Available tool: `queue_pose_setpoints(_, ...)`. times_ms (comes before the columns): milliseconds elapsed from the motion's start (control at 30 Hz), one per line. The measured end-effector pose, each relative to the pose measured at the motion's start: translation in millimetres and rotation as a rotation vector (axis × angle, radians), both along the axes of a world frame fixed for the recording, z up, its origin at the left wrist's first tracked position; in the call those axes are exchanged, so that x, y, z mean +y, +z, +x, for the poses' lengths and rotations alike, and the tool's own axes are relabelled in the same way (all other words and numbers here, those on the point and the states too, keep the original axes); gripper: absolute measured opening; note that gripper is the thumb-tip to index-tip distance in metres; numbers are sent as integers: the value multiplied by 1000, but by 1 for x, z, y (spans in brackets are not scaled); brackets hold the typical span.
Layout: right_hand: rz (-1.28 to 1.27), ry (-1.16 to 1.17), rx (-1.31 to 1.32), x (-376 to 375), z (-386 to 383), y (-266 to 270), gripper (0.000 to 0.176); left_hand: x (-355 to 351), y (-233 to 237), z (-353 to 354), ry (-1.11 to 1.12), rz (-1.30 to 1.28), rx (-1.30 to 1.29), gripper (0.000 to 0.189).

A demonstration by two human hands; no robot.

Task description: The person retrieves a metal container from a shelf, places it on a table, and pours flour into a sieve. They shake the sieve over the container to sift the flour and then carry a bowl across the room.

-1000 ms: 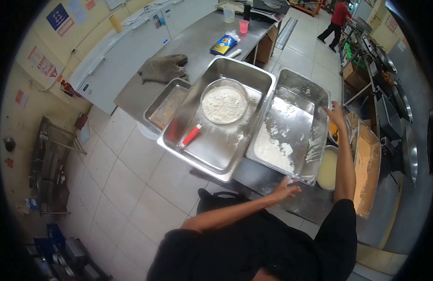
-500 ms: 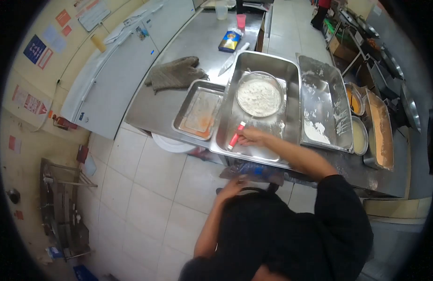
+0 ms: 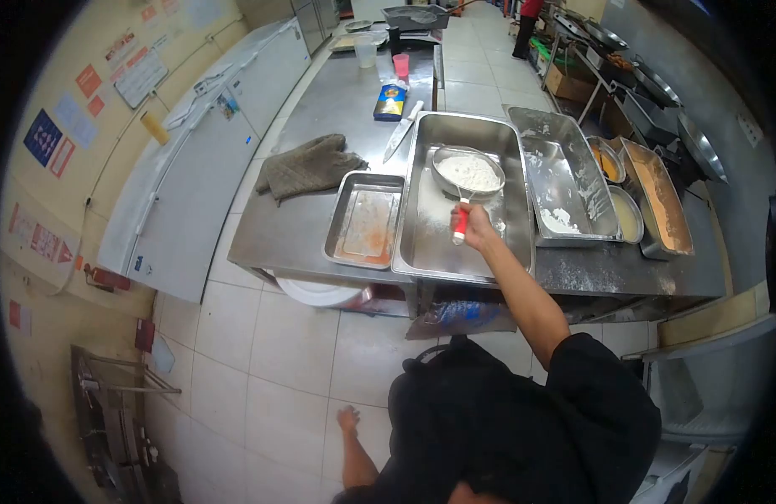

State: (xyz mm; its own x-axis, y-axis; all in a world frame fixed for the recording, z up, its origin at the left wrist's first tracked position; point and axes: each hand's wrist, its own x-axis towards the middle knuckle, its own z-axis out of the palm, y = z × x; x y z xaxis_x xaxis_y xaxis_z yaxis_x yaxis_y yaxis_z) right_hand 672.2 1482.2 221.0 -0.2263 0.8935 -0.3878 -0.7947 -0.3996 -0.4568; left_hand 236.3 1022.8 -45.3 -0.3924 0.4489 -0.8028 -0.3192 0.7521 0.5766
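My right hand is wrapped round the red and white handle of a round sieve. White flour fills the sieve, which is over the deep steel pan; whether it touches the pan floor I cannot tell. My left hand hangs low over the floor tiles, away from the table, its fingers slightly apart and nothing in them. Left of the deep pan lies a shallow tray with orange residue. A flour-smeared pan stands on its right.
An oven mitt, a knife, a blue and yellow packet and a pink cup are on the steel table. Bowls and a long pan stand right. A person in red is in the far background.
My right hand has gone up and right with the handle, which now points toward me. The sieve looks tilted. My left hand has dropped away from my body, and the view has shifted.
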Motion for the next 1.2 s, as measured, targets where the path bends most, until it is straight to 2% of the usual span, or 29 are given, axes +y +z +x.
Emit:
queue_pose_setpoints(33, 50, 99, 39, 2, 14, -10, 14, -6, 4, 14, 2, 42, -71, 30)
queue_pose_setpoints(133, -20, -99, -819, -25, 7, 42, 16, -12, 1, 46, -83, 4, -101, 30)
queue_pose_setpoints(200, 118, -102, -958, -45, 14, 45, 19, -17, 14, 63, -210, -52, -29, 32)
queue_pose_setpoints(267, 135, -117, -1038, -80, 11, 66, 18, -29, 20, 66, -165, -89, -23, 29)
queue_pose_setpoints(333, 135, -84, -884, -108, 7, 83, 16, -25, 26, 62, -133, -78, -25, 29)
queue_pose_setpoints(400, 174, -84, -868, -98, 7, 86, 14, -43, 37, 52, -124, -59, -43, 30)
queue_pose_setpoints(467, 158, -49, -828, -98, 12, 90, 13, -52, 41, 38, -267, -76, -54, 29)
queue_pose_setpoints(500, 195, -67, -922, -91, 13, 81, 13, -52, 44, 31, -334, -79, -55, 29)
queue_pose_setpoints(533, 235, -86, -1018, -78, 14, 67, 14, -50, 45, 28, -374, -111, 74, 29)
queue_pose_setpoints(567, 248, -106, -1116, -88, 13, 66, 14, -57, 52, 29, -278, -112, 82, 28)
queue_pose_setpoints(633, 233, -105, -1031, -76, 19, 79, 15, -51, 55, 32, -78, -91, 102, 27)
queue_pose_setpoints(667, 240, -102, -1029, -70, 18, 85, 16, -47, 56, 24, -263, -62, 26, 27)
queue_pose_setpoints(767, 238, -90, -1081, -95, 27, 73, 17, -45, 64, 30, -214, 169, 180, 23)
queue_pose_setpoints(833, 335, -122, -1114, -55, 20, 89, 17, -31, 58, 36, -117, 268, 173, 20)
queue_pose_setpoints(900, 312, -161, -1149, -63, 24, 70, 17, -81, 63, 37, -133, 231, 135, 18)
queue_pose_setpoints(967, 381, -141, -1158, -47, 24, 87, 18, -72, 59, 41, -206, 222, 80, 19)
queue_pose_setpoints(1000, 384, -140, -1205, -45, 23, 79, 18, -86, 57, 43, -298, 236, 171, 20)
queue_pose_setpoints(1033, 360, -136, -1261, -60, 28, 67, 18, -102, 53, 45, -288, 180, 164, 21)
queue_pose_setpoints(1067, 369, -109, -1181, -63, 30, 76, 17, -112, 49, 47, -248, 106, 126, 22)
queue_pose_setpoints(1133, 403, -103, -1185, -45, 21, 89, 15, -132, 36, 50, -212, -32, 34, 24)
queue_pose_setpoints(1167, 356, -78, -1203, -67, 28, 75, 14, -162, 32, 52, -135, -30, -56, 25)
queue_pose_setpoints(1200, 316, -63, -1124, -78, 26, 84, 12, -188, 25, 52, -59, -24, -146, 26)
